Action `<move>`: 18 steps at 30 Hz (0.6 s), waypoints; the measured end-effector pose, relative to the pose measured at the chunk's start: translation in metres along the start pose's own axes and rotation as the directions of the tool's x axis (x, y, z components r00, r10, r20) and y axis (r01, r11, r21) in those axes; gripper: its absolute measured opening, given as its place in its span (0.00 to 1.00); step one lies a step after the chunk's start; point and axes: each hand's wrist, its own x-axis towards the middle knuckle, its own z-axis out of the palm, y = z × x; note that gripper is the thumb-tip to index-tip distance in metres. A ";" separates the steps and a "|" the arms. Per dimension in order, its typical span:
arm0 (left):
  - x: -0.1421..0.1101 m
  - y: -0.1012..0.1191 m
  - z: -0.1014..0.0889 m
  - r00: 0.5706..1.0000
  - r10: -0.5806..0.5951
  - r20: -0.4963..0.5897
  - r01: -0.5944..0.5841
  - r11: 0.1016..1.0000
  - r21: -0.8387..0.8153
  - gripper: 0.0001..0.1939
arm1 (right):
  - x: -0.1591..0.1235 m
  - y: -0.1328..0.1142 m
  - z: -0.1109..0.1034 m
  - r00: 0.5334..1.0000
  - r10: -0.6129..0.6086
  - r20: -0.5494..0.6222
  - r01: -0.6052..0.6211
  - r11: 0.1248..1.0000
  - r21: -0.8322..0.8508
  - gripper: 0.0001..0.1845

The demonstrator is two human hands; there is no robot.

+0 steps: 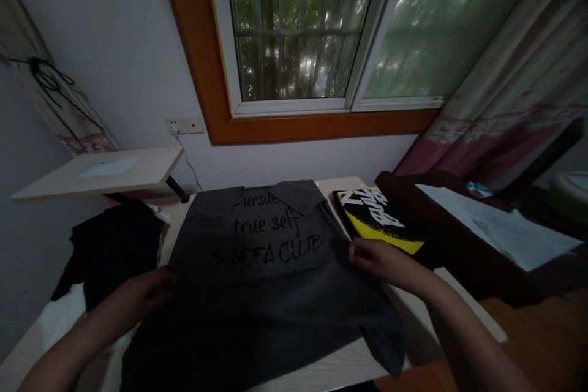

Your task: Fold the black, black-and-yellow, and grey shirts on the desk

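Observation:
A dark grey T-shirt (271, 306) with black lettering lies spread across the table, its upper edge partly folded over at the far side. My left hand (149, 294) is at the shirt's left edge, its dim fingers bent around the cloth there. On the opposite edge, my right hand (370, 256) has its fingers curled closed on the fabric. The shirt's lower right corner hangs out near the table's front edge. Just beyond my right hand lies a folded black shirt (374, 214) with yellow and white print.
Crumpled black clothing (117, 245) lies at the left, with white cloth (64, 312) beside it. A small raised wooden stand (138, 168) is behind it. To the right, a dark brown piece of furniture (459, 239) holds a white sheet (500, 226). A window is ahead.

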 end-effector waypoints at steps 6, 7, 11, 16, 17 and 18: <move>-0.007 0.114 0.034 0.865 0.428 0.263 -0.408 0.904 -0.130 0.10 | 0.055 -0.016 0.034 0.931 -0.365 0.005 0.365 0.931 -0.006 0.13; -0.008 0.129 0.042 0.837 0.483 0.257 -0.466 0.875 -0.129 0.10 | 0.066 -0.014 0.040 0.911 -0.412 -0.006 0.412 0.911 -0.018 0.13; -0.001 0.166 0.068 0.750 0.629 0.204 -0.640 0.768 -0.016 0.16 | 0.108 0.000 0.051 0.879 -0.473 -0.063 0.470 0.881 -0.057 0.14; 0.018 0.176 0.085 0.619 0.762 0.191 -0.784 0.586 0.202 0.14 | 0.141 0.010 0.047 0.887 -0.440 -0.138 0.434 0.898 -0.071 0.13; 0.020 0.176 0.088 0.596 0.780 0.188 -0.800 0.558 0.222 0.13 | 0.145 0.011 0.046 0.886 -0.435 -0.162 0.427 0.901 -0.081 0.12; 0.022 0.176 0.090 0.579 0.795 0.182 -0.810 0.536 0.238 0.12 | 0.147 0.012 0.046 0.883 -0.431 -0.185 0.422 0.902 -0.089 0.12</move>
